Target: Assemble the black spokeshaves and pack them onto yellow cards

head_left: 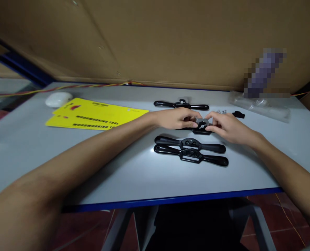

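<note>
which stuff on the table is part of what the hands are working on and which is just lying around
In hand:
left hand
right hand
spokeshave held between them
grey blade on it

Lying about:
three other spokeshaves
yellow cards
white mouse
plastic bag
small black part

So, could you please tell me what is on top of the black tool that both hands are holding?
A small grey metal plate with a screw sits on the black tool. The left hand and right hand cover its handles and the plate's edges.

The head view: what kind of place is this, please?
Probably a small assembly or packing workbench: black spokeshaves lie in a row on a grey table, beside yellow "woodworking tool" cards, with cardboard sheets behind.
</note>
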Action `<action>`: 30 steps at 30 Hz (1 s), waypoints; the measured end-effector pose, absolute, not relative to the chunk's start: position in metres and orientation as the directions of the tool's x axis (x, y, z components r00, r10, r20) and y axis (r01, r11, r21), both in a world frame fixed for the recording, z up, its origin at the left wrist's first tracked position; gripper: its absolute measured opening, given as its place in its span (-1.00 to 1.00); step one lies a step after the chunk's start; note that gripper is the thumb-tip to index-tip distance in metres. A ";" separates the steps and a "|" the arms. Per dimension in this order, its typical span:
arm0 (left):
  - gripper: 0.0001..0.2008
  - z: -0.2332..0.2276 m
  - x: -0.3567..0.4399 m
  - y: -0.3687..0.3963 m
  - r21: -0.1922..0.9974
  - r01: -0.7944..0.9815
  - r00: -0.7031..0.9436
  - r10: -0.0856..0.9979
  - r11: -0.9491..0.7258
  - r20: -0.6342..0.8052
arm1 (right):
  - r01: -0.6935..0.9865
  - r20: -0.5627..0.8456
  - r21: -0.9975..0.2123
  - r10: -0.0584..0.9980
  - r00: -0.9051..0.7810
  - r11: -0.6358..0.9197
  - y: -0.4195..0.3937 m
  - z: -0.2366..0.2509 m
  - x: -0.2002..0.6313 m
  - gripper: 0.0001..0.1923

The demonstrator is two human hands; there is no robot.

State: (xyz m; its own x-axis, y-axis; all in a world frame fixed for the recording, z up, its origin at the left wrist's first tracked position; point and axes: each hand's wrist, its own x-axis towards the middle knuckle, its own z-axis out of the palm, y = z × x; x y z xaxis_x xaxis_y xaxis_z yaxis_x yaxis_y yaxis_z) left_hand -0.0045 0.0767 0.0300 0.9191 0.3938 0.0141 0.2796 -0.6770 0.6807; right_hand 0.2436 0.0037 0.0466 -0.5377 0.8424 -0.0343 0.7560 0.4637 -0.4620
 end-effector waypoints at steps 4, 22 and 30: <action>-0.74 0.030 -0.004 0.075 0.675 0.287 0.915 0.402 -0.679 0.015 | 0.757 -0.047 -0.472 0.844 -0.534 0.452 0.004 0.047 0.245 -0.78; -0.72 0.029 -0.003 0.074 0.684 0.291 0.913 0.409 -0.668 0.010 | 0.762 -0.042 -0.443 0.838 -0.544 0.473 0.003 0.046 0.245 -0.83; -0.71 0.029 -0.003 0.074 0.683 0.288 0.914 0.406 -0.671 0.014 | 0.768 -0.051 -0.440 0.841 -0.538 0.464 0.003 0.047 0.245 -0.84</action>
State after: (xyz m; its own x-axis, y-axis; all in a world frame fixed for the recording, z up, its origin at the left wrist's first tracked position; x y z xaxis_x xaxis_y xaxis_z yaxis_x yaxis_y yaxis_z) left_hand -0.0033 0.0736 0.0294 0.9138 0.4059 0.0141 0.2876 -0.6711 0.6833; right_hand 0.2451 0.0032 0.0469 -0.5379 0.8415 -0.0511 0.7685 0.4644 -0.4402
